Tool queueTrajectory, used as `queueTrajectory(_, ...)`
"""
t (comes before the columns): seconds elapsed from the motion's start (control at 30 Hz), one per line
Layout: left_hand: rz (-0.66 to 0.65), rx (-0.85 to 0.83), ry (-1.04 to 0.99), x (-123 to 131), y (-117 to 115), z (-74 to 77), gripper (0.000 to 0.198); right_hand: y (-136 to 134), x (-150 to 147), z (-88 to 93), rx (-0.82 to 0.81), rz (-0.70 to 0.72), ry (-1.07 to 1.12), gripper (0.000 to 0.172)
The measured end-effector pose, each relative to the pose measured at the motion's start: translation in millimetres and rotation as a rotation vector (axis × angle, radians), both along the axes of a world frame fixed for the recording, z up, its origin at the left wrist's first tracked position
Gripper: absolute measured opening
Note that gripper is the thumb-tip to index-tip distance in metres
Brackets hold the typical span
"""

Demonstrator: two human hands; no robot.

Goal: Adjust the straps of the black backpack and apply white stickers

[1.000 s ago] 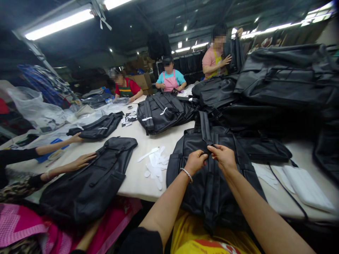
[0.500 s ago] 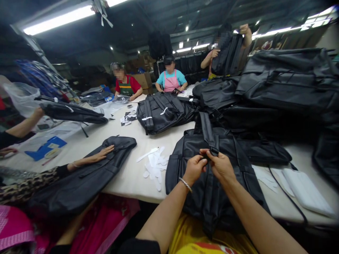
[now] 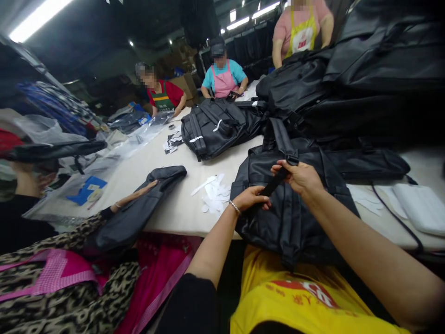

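Observation:
A black backpack (image 3: 264,162) lies in front of me at the table's edge, its shoulder straps facing up. My left hand (image 3: 252,198) is closed on a flat black webbing strap (image 3: 274,181), gripping its lower left end. Higher up, my right hand (image 3: 301,174) pinches the strap near a dark buckle (image 3: 292,159) at the end of the padded shoulder strap (image 3: 280,134). Between the two hands the webbing runs straight and slanting. My right fingers partly cover the place where webbing and buckle meet.
White paper-like strips (image 3: 213,192) lie left of my backpack, and a white folded stack (image 3: 422,206) lies right. Another backpack (image 3: 222,123) is beyond. Black bags (image 3: 378,60) pile up at right. A co-worker's hand (image 3: 148,188) rests on a black bag (image 3: 139,215) at left.
My left hand has moved down and left from the buckle, and a length of webbing now shows between my hands. The view has tilted down. The far-right co-worker has lowered a bag.

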State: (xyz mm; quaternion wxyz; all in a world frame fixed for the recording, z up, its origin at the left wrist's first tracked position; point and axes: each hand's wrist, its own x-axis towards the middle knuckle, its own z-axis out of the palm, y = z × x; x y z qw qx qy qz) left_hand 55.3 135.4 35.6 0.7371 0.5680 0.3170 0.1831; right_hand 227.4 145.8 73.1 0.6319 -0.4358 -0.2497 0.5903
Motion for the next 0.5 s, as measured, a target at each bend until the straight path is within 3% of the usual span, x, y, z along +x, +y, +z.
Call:
queueTrajectory(0.23, 0.072, -0.004, 0.090, -6.9, -17.0, -20.0, 0.028, 1.2, -7.1, -26.8, -0.014, -0.081, -0.070, 0.012)
queueTrajectory(0.37, 0.191, 0.224, 0.297, -3.3, -23.2, -27.6, 0.015, -2.9, 23.1, -38.2, -0.141, 0.029, -0.468, 0.015)
queueTrajectory(0.5, 0.430, 0.569, 0.559, -4.9, -33.6, -26.6, 0.024, -53.0, 68.5, -46.7, -0.058, 0.037, -1.088, 0.028)
